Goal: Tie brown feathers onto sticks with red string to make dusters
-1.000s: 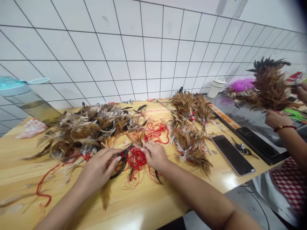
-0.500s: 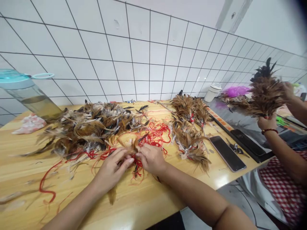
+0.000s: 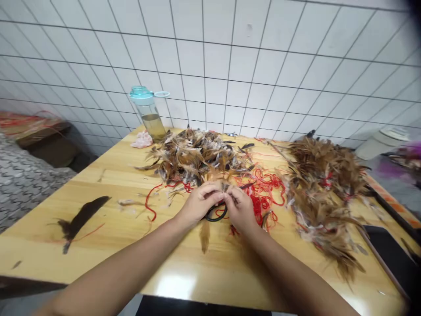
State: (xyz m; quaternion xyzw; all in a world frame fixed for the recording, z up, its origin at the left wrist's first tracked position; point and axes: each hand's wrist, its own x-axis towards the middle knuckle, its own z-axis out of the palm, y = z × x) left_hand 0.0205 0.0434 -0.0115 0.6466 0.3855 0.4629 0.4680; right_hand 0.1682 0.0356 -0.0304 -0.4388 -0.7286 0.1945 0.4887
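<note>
My left hand (image 3: 201, 202) and my right hand (image 3: 242, 210) meet above the table, fingertips pinched together. Between them they hold a small tuft of brown feathers (image 3: 223, 176), partly hidden by the fingers. A black ring-shaped loop (image 3: 216, 219) shows just below the fingertips; whether it is held or lies on the wood, I cannot tell. Tangled red string (image 3: 268, 182) spreads beside my right hand. Behind my hands lies a heap of loose brown and black feathers (image 3: 194, 153). One brown feather (image 3: 205, 237) lies under my left hand.
Bundled feathers (image 3: 325, 175) tied with red lie at the right, near a phone (image 3: 393, 254). A water bottle (image 3: 153, 123) and crumpled tissue (image 3: 142, 139) stand at the back left. One dark feather (image 3: 85, 217) lies on the table (image 3: 131, 259) at left. The tiled wall (image 3: 217, 74) rises behind.
The view has swung left, so the co-worker on the right is out of sight and the table's left end shows. My hands stay together on the feathers; the black loop is now visible.
</note>
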